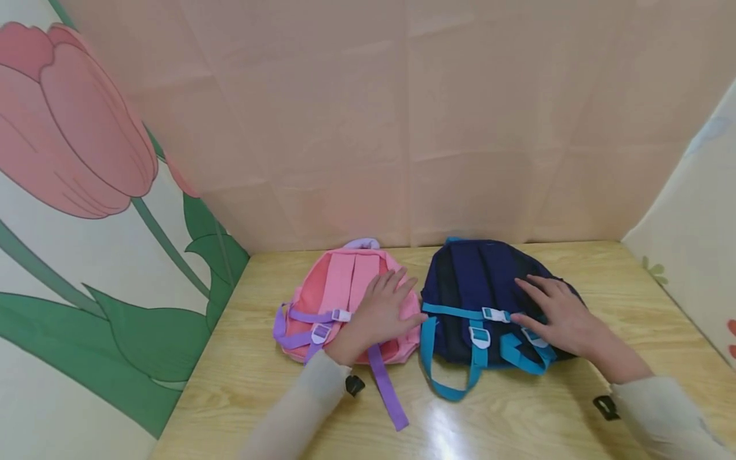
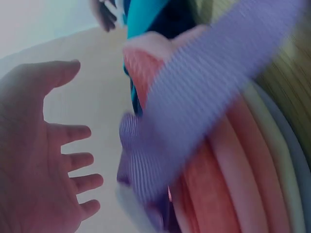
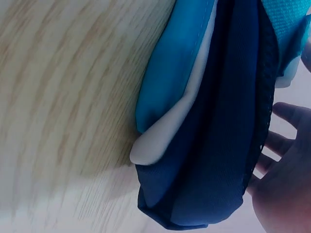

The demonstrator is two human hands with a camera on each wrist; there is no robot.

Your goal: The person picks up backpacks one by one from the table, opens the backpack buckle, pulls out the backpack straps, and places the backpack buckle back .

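A pink child's backpack (image 1: 336, 268) with purple straps lies strap side up on the table. Beside it on the right is a navy backpack (image 1: 471, 268) with teal straps, also strap side up. My left hand (image 1: 382, 313) is spread over the right part of the pink backpack; in the left wrist view its fingers (image 2: 77, 160) are apart from the fabric. Over the right side of the navy backpack is my right hand (image 1: 563, 316), fingers spread. Whether its fingertips touch the cloth cannot be told. Both hands hold nothing.
The wooden table (image 1: 218, 409) meets a beige backdrop (image 1: 402, 128) behind the bags. A tulip-printed panel (image 1: 86, 128) stands at the left and a pale panel (image 1: 696, 243) at the right. A loose purple strap (image 1: 388, 390) trails toward the front.
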